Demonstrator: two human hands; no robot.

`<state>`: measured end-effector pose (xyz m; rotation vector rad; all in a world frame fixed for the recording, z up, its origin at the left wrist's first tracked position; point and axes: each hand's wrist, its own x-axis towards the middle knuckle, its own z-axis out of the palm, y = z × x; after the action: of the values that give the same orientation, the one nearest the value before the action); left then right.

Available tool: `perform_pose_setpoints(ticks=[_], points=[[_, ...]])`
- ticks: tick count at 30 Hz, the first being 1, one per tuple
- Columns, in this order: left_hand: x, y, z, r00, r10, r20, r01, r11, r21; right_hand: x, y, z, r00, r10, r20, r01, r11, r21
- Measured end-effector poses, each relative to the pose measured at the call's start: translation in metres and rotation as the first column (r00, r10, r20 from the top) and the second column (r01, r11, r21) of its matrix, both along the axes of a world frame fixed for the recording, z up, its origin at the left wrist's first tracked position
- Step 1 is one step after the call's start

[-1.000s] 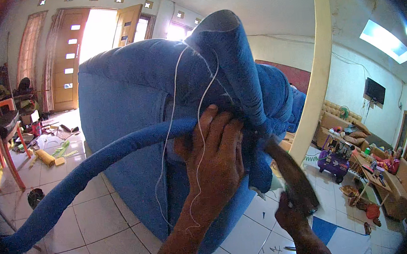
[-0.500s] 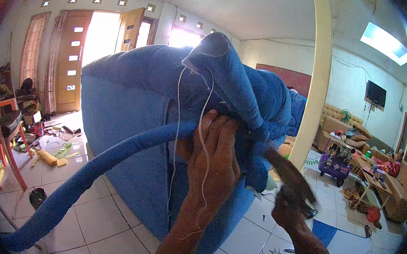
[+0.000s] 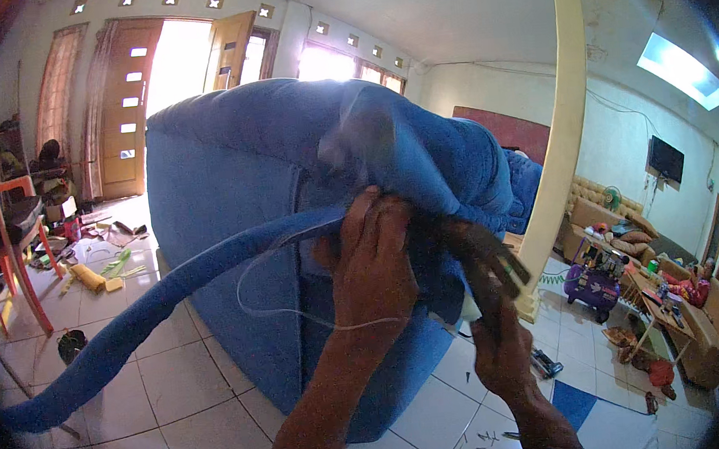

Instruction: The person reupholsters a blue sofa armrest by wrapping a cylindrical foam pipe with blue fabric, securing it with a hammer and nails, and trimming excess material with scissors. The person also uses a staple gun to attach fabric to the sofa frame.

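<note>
Evidently, the blue padded roll (image 3: 169, 297) was gripped at its inner end by the left hand (image 3: 373, 262), with fingers curled over it and thumb tucked below; anything pinched underneath could not be made out. Just right of those fingers, a blurred hammer (image 3: 488, 252) was held in the closed right hand (image 3: 503, 344). Judged by its state, the upholstered piece (image 3: 218, 168) ahead of the fingers was already covered on its side and top, while the roll was left hanging free to the left. A fabric flap (image 3: 369, 138), blurred, was raised above the fingers. A white cord (image 3: 255, 306) was looped below the roll. Beneath, the tiled floor (image 3: 196, 410) was strewn with small thin pieces (image 3: 486, 444). Farther right, a purple compressor (image 3: 591, 285) was placed beyond a yellow post (image 3: 560, 121); far left, a chair (image 3: 9, 221) was seen.
</note>
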<state>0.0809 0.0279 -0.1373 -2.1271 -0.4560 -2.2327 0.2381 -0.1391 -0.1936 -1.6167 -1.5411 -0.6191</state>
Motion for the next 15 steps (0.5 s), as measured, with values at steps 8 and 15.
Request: perform_pose_setpoints(ticks=[8,15], points=[[0.003,0.006,-0.001,1.0,-0.011,0.027,0.009,0.996,0.091,0.018,0.013,-0.002,0.997,-0.055,0.047,0.054,0.998,0.017],[-0.005,-0.002,-0.001,0.985,0.16,-0.06,-0.155,0.985,0.076,0.029,-0.011,-0.04,0.999,0.0,-0.051,0.009,0.984,0.178]])
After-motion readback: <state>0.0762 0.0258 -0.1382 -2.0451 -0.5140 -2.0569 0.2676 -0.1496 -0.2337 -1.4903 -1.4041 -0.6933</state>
